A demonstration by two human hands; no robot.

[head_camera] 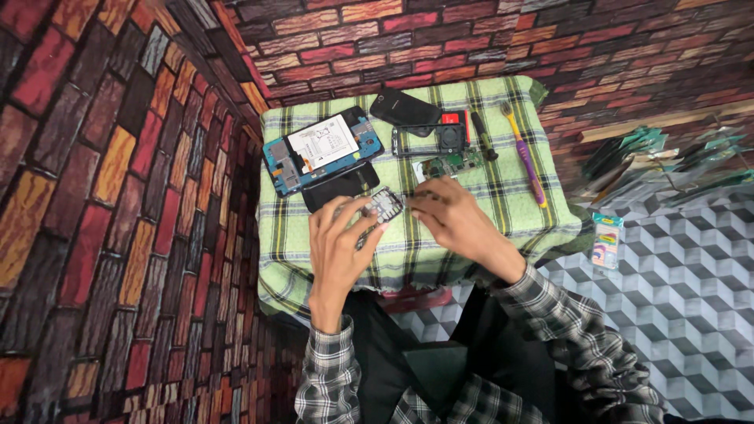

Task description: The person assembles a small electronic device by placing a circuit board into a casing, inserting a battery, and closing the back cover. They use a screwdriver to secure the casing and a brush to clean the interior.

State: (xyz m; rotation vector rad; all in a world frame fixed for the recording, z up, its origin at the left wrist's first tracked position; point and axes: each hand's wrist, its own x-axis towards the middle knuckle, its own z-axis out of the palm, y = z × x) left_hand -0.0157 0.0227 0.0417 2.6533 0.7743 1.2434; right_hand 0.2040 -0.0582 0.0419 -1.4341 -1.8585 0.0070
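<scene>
My left hand (339,243) grips a small keypad part (378,209) of a dismantled phone over a low table covered with a green checked cloth (314,259). My right hand (455,220) is closed beside it, fingertips touching the same part; whether it pinches something small is hidden. Just behind the hands lie a black screen panel (339,185) and an opened phone body (322,151) with a blue frame and a white battery.
Farther back lie a black back cover (404,107), a dark phone frame (428,141), a green circuit board (448,165), a black tool (484,135) and a purple and yellow toothbrush (525,151). Plastic packets (667,157) and a small blister pack (606,239) lie on the patterned floor at right.
</scene>
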